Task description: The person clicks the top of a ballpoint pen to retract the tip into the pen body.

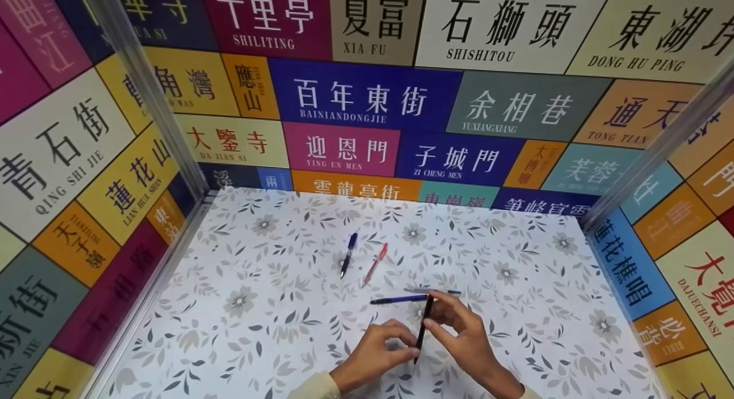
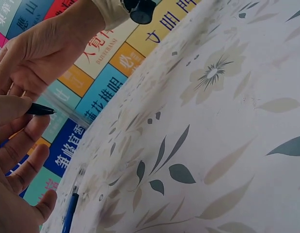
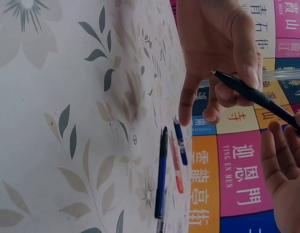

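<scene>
One black pen [image 1: 423,328] slants between both pinching hands [image 1: 375,350] [image 1: 467,337].

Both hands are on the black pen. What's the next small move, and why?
I'd probably ease the left hand off the black pen: it pinches near the writing tip, while the right hand holds the opposite end. That should leave the right hand free to lower it beside the blue pen lying on the table.

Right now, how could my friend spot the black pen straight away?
Find the white flowered table in the head view. At its near side, look for the left hand and right hand. Both hold the black pen, the only pen lifted off the table.
</scene>
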`<state>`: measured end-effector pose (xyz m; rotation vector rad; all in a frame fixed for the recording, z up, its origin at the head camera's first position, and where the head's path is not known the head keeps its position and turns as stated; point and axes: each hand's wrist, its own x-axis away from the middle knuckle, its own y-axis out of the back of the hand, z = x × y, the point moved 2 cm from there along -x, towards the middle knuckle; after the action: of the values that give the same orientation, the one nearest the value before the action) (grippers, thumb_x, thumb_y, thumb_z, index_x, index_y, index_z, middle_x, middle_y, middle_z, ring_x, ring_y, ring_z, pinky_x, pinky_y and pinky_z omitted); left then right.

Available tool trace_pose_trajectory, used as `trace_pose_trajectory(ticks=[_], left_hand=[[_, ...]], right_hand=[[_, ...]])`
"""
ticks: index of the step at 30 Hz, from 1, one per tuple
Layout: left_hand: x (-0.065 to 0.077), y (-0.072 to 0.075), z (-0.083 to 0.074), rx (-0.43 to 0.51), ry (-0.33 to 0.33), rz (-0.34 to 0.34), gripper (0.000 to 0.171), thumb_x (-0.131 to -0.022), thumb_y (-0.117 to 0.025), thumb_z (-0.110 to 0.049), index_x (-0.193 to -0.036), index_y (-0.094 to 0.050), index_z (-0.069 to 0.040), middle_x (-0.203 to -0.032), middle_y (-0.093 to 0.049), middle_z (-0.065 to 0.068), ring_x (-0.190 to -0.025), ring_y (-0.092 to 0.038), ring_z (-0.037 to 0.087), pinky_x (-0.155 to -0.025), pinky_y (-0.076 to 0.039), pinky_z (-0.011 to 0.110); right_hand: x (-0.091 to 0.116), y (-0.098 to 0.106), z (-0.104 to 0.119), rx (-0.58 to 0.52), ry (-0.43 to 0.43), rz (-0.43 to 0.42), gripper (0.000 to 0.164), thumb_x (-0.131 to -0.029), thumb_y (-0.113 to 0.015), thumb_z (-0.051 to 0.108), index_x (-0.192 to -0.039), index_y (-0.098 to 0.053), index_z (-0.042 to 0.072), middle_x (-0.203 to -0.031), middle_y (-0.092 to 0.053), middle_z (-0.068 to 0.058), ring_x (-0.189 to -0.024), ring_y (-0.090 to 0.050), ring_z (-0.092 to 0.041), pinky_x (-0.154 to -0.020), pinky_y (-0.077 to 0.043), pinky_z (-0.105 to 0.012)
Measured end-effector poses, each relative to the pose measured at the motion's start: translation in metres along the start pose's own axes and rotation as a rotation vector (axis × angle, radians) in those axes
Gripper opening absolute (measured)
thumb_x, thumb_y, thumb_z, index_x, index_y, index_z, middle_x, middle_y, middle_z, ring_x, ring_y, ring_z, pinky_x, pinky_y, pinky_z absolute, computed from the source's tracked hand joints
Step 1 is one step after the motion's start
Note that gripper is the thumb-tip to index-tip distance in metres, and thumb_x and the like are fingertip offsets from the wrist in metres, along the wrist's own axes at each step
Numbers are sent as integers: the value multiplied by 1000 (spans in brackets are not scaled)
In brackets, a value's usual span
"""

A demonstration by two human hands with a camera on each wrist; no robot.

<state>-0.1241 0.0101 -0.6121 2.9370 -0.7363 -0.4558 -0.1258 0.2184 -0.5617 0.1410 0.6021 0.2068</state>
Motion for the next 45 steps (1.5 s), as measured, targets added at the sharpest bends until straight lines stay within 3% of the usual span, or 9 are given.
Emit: trace_pose_trajectory(ticks=[5,12,17,21,30,45], left_hand=[[-1,-1,2,0,-5,-2,7,-96,-85,-12,-101,-84,-7,-103,-80,10,-101,-72,8,-97,-61,42],[-1,-2,2,54,64,23,11,-98,-84,-16,-106,-86,-10,-106,-83,4,-102,-75,10,-99,-60,51],[-3,-4,1,130,89,46,10,-99,-82,-11,-107,-85,-5,-105,-83,8,-101,-77,13,-98,-61,41],[-3,-5,1,171,105,52,12,-99,-81,-11,-107,-84,-2,-102,-82,11,-93,-75,6,-91,-61,30],[-1,-6,0,202,127,51,15,-99,-81,-11,-107,-83,2,-99,-81,4,-86,-71,2,-80,-59,22],[-3,-6,-9,235,145,51,16,-98,-81,-12,-105,-82,2,-97,-80,-2,-85,-71,4,-83,-59,26]], right_hand=[[0,-1,1,-74,-40,11,56,-95,-71,-20,-148,-60,-6,-107,-67,-26,-93,-76,-27,-76,-66,-34],[-2,-1,3,-126,-40,25,55,-96,-69,-21,-149,-58,-9,-108,-64,-34,-95,-75,-28,-74,-66,-36],[-2,0,6,-124,-78,28,55,-97,-70,-19,-149,-59,-6,-108,-65,-31,-95,-76,-27,-74,-66,-36],[-4,0,7,-134,-83,30,54,-97,-70,-19,-148,-58,-8,-108,-65,-27,-94,-75,-25,-74,-66,-35],[-5,-2,7,-164,-80,21,52,-96,-71,-19,-146,-59,-11,-106,-66,-28,-94,-75,-22,-72,-66,-33],[-7,4,13,-110,-53,80,57,-96,-71,-20,-149,-57,-6,-105,-67,-32,-96,-76,-23,-74,-67,-37]])
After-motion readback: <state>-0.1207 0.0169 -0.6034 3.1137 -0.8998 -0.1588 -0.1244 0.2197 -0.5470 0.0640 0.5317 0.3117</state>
